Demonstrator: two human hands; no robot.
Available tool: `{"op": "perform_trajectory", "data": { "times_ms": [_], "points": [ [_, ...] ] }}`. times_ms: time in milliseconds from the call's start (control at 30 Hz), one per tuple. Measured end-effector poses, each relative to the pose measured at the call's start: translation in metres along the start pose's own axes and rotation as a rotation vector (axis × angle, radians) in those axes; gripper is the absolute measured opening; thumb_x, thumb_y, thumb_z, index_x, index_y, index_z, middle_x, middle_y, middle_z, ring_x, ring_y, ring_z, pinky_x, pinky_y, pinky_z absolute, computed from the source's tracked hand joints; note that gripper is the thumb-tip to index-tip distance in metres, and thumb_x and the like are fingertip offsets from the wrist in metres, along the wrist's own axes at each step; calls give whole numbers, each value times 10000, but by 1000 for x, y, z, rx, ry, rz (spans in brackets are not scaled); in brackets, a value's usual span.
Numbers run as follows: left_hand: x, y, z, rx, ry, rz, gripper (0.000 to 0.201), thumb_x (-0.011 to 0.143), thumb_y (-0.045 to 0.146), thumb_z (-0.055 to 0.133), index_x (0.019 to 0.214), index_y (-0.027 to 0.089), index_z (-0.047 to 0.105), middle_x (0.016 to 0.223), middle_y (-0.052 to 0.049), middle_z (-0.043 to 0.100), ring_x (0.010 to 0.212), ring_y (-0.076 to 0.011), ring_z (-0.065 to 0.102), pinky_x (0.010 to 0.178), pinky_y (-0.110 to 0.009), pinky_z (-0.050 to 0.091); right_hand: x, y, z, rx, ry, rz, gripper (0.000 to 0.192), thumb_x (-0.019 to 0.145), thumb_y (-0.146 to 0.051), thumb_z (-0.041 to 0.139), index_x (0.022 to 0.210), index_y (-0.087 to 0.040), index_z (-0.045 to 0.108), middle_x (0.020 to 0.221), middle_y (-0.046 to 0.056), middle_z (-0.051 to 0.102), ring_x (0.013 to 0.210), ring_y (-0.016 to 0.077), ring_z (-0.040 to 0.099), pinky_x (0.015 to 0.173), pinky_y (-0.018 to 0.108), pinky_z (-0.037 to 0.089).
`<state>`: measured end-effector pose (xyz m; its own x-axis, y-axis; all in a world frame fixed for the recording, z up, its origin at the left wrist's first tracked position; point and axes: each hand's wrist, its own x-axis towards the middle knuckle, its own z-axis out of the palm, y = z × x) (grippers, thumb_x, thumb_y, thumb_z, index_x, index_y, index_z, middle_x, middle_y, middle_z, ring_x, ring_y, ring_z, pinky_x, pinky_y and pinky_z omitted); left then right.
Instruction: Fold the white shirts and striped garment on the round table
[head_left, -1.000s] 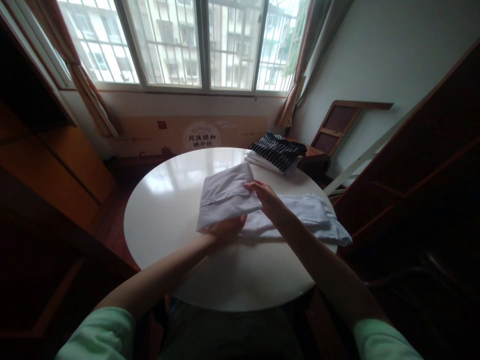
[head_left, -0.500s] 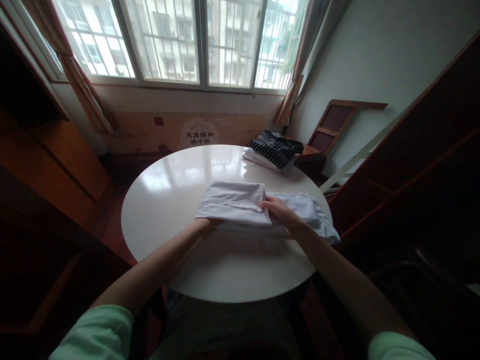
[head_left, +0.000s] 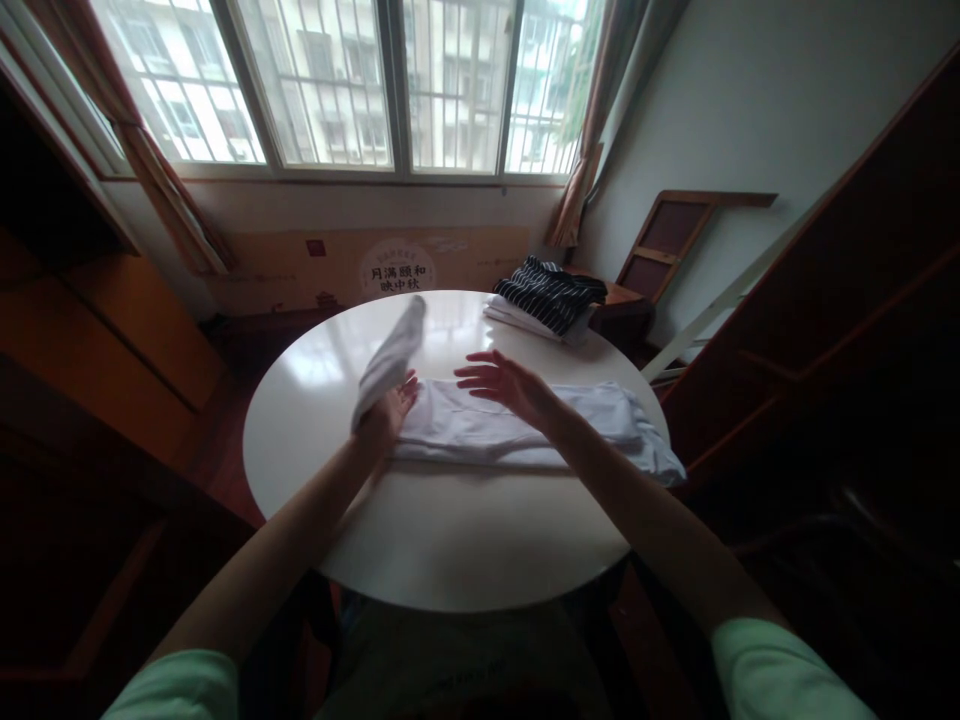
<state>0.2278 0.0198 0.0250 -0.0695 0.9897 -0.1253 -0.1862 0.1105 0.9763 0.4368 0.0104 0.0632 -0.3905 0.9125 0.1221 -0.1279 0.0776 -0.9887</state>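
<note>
White garment [head_left: 480, 428]: lies folded in a long, flat strip across the middle of the bench [head_left: 457, 545], its bunched right end reaching the bench's edge.
Raised cloth [head_left: 390, 362]: a blurred white piece standing tilted above the garment's left end; you cannot tell from this view whether the two are joined.
Left hand [head_left: 388, 412]: yours, at the base of the raised cloth and touching it, fingertips pointing to the right; whether the fingers clamp it cannot be told.
Right hand [head_left: 514, 387]: yours, over the garment's middle, fingers spread apart and holding nothing, pointing left.
Striped garment [head_left: 551, 293]: black with thin white lines, heaped on folded white cloth [head_left: 516, 320] at the bench's far right, well apart from your hands.
Bench: white, round and glossy, catching window light.
Beyond: a tan panel [head_left: 480, 255] with Chinese lettering stands below a barred window [head_left: 450, 90].
</note>
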Motion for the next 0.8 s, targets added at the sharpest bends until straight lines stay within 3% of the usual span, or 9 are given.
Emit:
{"op": "perform_trajectory", "data": {
  "times_ms": [133,200,267,400,467,600,733,800],
  "points": [
    [16,10,-35,-270,22,-70,510,895,479,205,1208,161,453,1178,-152,550,1029,-199,570,839,-361,490,2,32,9,-572,-60,-122,321,788,-385,554,1017,-164,589,1051,104,649,979,190,594,881,377,438],
    [22,10,-55,-146,85,3,446,890,406,274,1202,142,452,1169,-148,555,1033,-187,567,878,-337,468,-2,47,10,-856,-136,-248,293,778,-332,577,1010,-154,608,1110,121,623,1052,207,553,926,391,405],
    [27,9,-76,157,170,131,415,838,306,398,1208,124,449,1210,-143,534,1095,-191,528,954,-328,406,-8,54,12,-1039,-181,-350,289,794,-310,568,1028,-147,611,1153,131,598,1105,218,516,955,393,378],
    [34,4,-114,960,375,253,512,733,271,520,1200,68,465,1311,-200,437,1244,-304,362,1055,-419,243,-9,45,23,-1202,-167,-325,220,836,-261,505,983,-151,626,1099,117,618,1038,214,548,900,348,406],
    [35,3,-127,1195,490,227,547,733,318,518,1197,34,460,1310,-244,415,1243,-352,338,1043,-454,226,-3,38,33,-1302,-120,-236,195,841,-233,475,898,-141,637,999,129,639,949,228,576,836,339,428],
    [33,3,-136,1336,634,160,589,749,386,486,1182,-12,452,1240,-295,451,1183,-392,378,978,-481,283,18,38,61,-1429,-89,-169,236,846,-260,466,932,-101,617,986,177,619,953,267,564,816,360,427],
    [31,14,-145,1440,668,158,615,741,443,515,1154,-9,469,1206,-298,476,1140,-404,418,908,-475,346,34,60,78,-1372,-265,-366,366,909,-290,353,1213,-155,506,1316,128,470,1217,250,410,985,408,323],
    [32,25,-157,1469,639,66,687,716,523,550,1128,-23,482,1159,-300,511,1104,-404,459,872,-459,379,36,70,79,-1367,-346,-380,430,928,-350,305,1309,-192,424,1409,97,370,1302,265,304,1035,459,249]
  ]
}}
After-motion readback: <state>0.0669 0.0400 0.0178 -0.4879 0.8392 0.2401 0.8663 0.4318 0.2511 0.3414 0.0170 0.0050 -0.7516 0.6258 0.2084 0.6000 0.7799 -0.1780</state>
